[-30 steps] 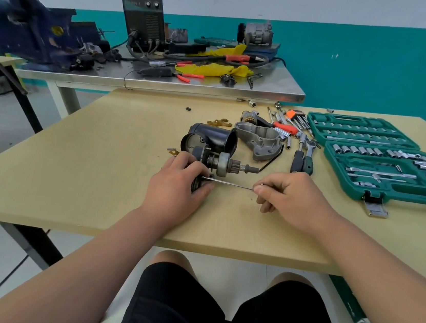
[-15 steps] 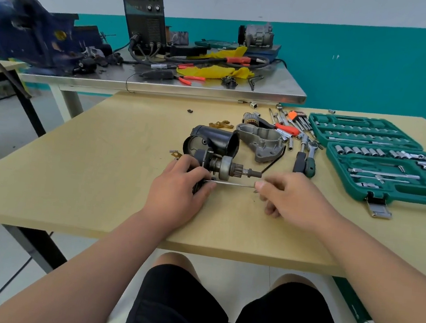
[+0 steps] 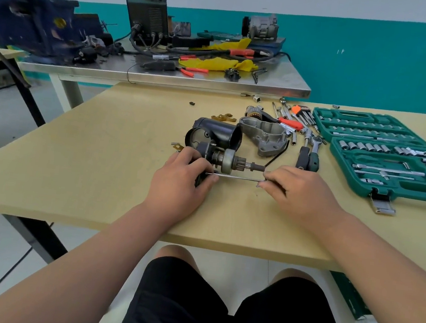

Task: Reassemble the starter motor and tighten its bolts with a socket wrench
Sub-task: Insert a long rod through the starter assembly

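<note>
Your left hand (image 3: 180, 181) curls round the dark end of the starter motor (image 3: 225, 159). The motor lies on its side on the matte tan desk (image 3: 99, 160), with its toothed steel pinion and stub shaft pointing right. Your right hand (image 3: 302, 191) pinches the right end of a thin, bright steel through bolt (image 3: 236, 177). The bolt is held level just in front of the shaft, its other end at your left fingertips. Behind sit a glossy black cylindrical housing (image 3: 215, 134) and a rough cast-aluminium nose piece (image 3: 266, 135). A green plastic socket set case (image 3: 393, 167) lies open to the right. Since a second ago, both grips and the bolt's line are unchanged.
</note>
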